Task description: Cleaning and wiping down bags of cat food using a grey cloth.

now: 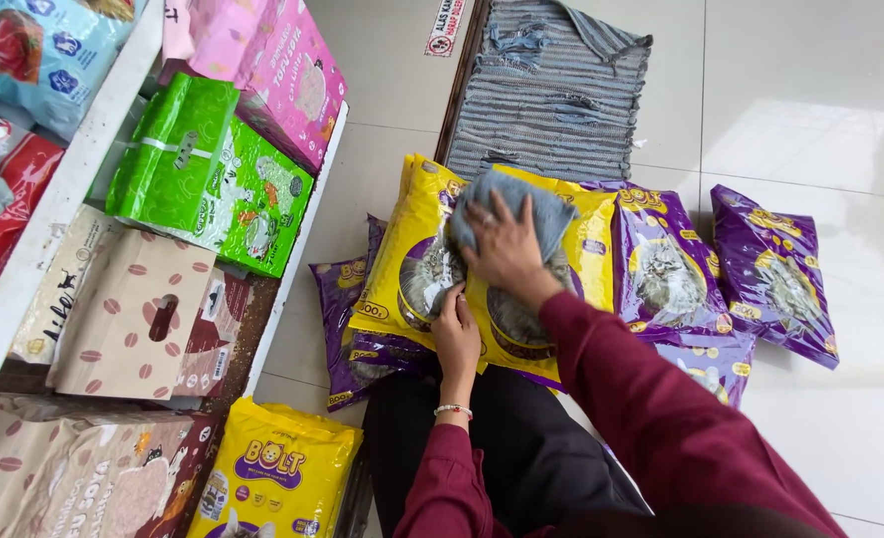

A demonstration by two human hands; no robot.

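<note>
Two yellow pet-food bags (pixel 417 254) lie side by side on the floor in front of me, on top of purple bags (pixel 345 319). My right hand (pixel 506 249) presses a grey-blue cloth (pixel 516 209) flat onto the right yellow bag. Below it, my left hand (pixel 457 334) rests at the seam between the two yellow bags, holding their lower edge. A bead bracelet sits on that wrist. Both arms wear dark red sleeves.
More purple bags (pixel 772 274) lie to the right on the white tile floor. A striped grey mat (pixel 551 90) lies beyond them. At left, a shelf (pixel 292 249) carries green, pink and beige patterned bags; another yellow bag (pixel 277 478) stands below.
</note>
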